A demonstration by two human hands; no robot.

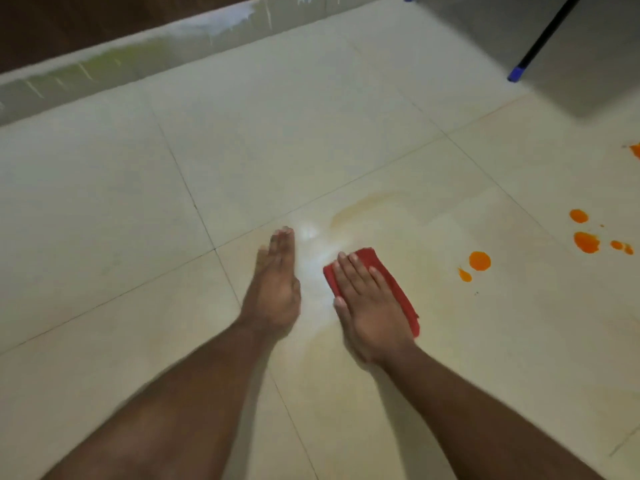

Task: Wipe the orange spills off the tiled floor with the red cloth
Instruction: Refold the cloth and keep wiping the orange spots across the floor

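My right hand (367, 303) lies flat, palm down, on the folded red cloth (369, 256), pressing it to the cream tiled floor (277, 140). The cloth shows beyond my fingertips and along the right side of the hand. My left hand (275, 285) rests flat on the floor just left of the cloth, fingers together, holding nothing. Several orange spills sit to the right: one round blot (480, 260), a smaller drop (465, 275), more blots (586, 242) farther right and one at the frame's edge (635, 150). A faint pale orange smear (363, 206) lies beyond the cloth.
A low tiled skirting with white paint drips (145, 53) runs along the far left, dark wall above it. At the far right stands a grey cabinet or appliance (571, 46), with a black stick ending in a blue tip (517, 73) leaning against it.
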